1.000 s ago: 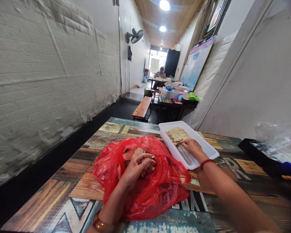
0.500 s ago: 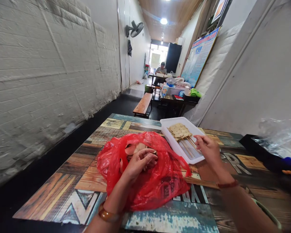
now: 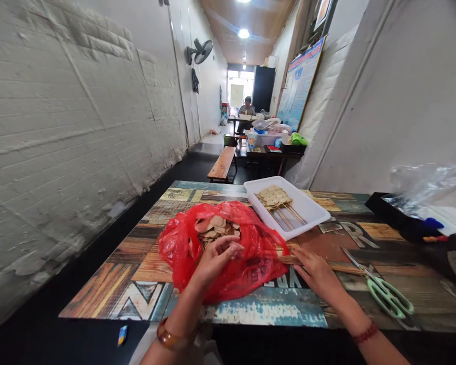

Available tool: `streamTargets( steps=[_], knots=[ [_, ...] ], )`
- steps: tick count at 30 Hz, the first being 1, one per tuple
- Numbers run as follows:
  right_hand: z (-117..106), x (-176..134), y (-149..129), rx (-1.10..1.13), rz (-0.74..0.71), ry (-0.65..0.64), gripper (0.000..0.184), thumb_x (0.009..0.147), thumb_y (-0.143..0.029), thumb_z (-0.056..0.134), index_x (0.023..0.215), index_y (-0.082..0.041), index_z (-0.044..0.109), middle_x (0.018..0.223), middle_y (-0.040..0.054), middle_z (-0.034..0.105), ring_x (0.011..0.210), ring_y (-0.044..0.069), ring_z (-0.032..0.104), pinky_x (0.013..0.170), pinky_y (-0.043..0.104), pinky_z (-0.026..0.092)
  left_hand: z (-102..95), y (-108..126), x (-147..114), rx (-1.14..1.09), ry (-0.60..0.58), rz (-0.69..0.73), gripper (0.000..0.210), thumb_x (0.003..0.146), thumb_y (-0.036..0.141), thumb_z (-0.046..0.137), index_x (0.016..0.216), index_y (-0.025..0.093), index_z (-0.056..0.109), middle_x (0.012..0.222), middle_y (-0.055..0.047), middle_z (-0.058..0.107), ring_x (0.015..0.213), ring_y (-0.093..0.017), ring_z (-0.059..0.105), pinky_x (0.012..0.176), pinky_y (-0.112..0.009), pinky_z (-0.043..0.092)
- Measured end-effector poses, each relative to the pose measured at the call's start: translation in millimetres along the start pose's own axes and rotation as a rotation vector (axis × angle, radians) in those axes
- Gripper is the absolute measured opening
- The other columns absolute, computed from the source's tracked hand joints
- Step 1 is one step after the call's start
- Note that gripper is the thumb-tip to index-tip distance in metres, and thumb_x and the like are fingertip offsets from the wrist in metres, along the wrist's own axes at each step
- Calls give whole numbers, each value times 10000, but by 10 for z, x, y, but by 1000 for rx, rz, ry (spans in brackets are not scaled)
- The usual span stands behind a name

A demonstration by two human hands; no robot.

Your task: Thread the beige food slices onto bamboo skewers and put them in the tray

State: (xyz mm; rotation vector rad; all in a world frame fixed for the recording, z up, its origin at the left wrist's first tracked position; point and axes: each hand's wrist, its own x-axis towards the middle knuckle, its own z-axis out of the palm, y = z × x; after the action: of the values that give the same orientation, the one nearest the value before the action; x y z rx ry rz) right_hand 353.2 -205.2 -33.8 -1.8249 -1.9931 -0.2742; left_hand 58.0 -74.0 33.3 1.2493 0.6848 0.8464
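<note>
By thin tan wooden sticks (image 3: 289,260) now, right hand (image 3: 316,271) (gripping? can't tell) has quit the white rectangular plastic tray (image 3: 309,205). Left hand (image 3: 217,259) is half-open.

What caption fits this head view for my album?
Left hand over a red bag of slices, right hand beside it, tray beyond.

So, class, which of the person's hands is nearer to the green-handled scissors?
Right. The right hand is to the left of the green-handled scissors, not touching them; the left hand is farther off to the left, at the red bag.
</note>
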Motion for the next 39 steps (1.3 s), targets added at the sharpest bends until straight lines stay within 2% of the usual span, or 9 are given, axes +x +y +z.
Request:
streamTargets(
  steps=[7, 11, 14, 17, 21, 24, 28, 35, 39],
  knots=[
    [94, -130, -18, -4, -36, 104, 236, 938, -191, 422, 1073, -182, 616, 1041, 105, 674, 957, 238, 628, 806, 382, 492, 130, -29, -494, 2, 103, -36, 406, 716, 418, 717, 994, 131, 647, 865, -111, 719, 692, -170, 643, 685, -281, 468],
    [50, -147, -44, -106, -23, 104, 224, 960, -200, 390, 984, -169, 611, 912, 99, 666, 825, 224, 610, 757, 351, 442, 203, -17, -627, -4, 141, -23, 405, 710, 411, 723, 987, 125, 648, 847, -112, 718, 685, -170, 642, 675, -281, 468],
    [-10, -169, -80, -170, -20, 122, 224, 971, -224, 391, 1007, -155, 600, 871, 93, 656, 782, 217, 584, 749, 343, 407, 244, 2, -674, -22, 172, -8, 404, 698, 410, 732, 973, 126, 647, 829, -105, 717, 665, -165, 639, 664, -280, 469],
    [-78, -195, -128, -194, -13, 158, 231, 975, -251, 400, 1061, -141, 585, 914, 103, 657, 822, 222, 574, 761, 346, 391, 296, -32, -669, -28, 183, -8, 402, 692, 417, 731, 955, 125, 647, 816, -100, 716, 658, -159, 636, 655, -273, 465],
    [-117, -223, -182, -199, -44, 181, 230, 968, -252, 402, 1008, -139, 599, 893, 114, 658, 828, 231, 570, 750, 358, 399, 478, -170, -591, -3, 149, 27, 329, 723, 404, 691, 906, 133, 652, 765, -76, 703, 652, -155, 618, 624, -256, 439],
    [-90, -242, -210, -208, -101, 173, 226, 961, -224, 396, 1002, -142, 603, 889, 115, 662, 834, 231, 572, 745, 352, 410, 671, -294, -510, 83, 107, 73, 235, 738, 351, 662, 824, 133, 682, 706, -52, 675, 630, -141, 578, 625, -254, 424],
    [-28, -259, -260, -215, -179, 174, 223, 961, -233, 416, 995, -141, 616, 868, 102, 672, 804, 209, 588, 746, 327, 425, 840, -430, -405, 287, 94, 172, 189, 753, 269, 623, 838, 123, 708, 768, -69, 678, 677, -160, 569, 634, -269, 414],
    [31, -258, -305, -201, -289, 214, 195, 953, -248, 467, 987, -128, 617, 808, 73, 655, 755, 186, 592, 712, 303, 423, 861, -569, -318, 638, 79, 310, 104, 757, 190, 611, 723, 148, 700, 712, -38, 632, 681, -142, 553, 636, -254, 407],
    [62, -259, -283, -192, -328, 214, 207, 960, -273, 463, 958, -138, 620, 745, 51, 628, 700, 168, 577, 678, 289, 402, 874, -583, -363, 771, 56, 374, 109, 767, 138, 577, 765, 166, 682, 736, -19, 624, 711, -135, 561, 650, -238, 414]
  ],
)
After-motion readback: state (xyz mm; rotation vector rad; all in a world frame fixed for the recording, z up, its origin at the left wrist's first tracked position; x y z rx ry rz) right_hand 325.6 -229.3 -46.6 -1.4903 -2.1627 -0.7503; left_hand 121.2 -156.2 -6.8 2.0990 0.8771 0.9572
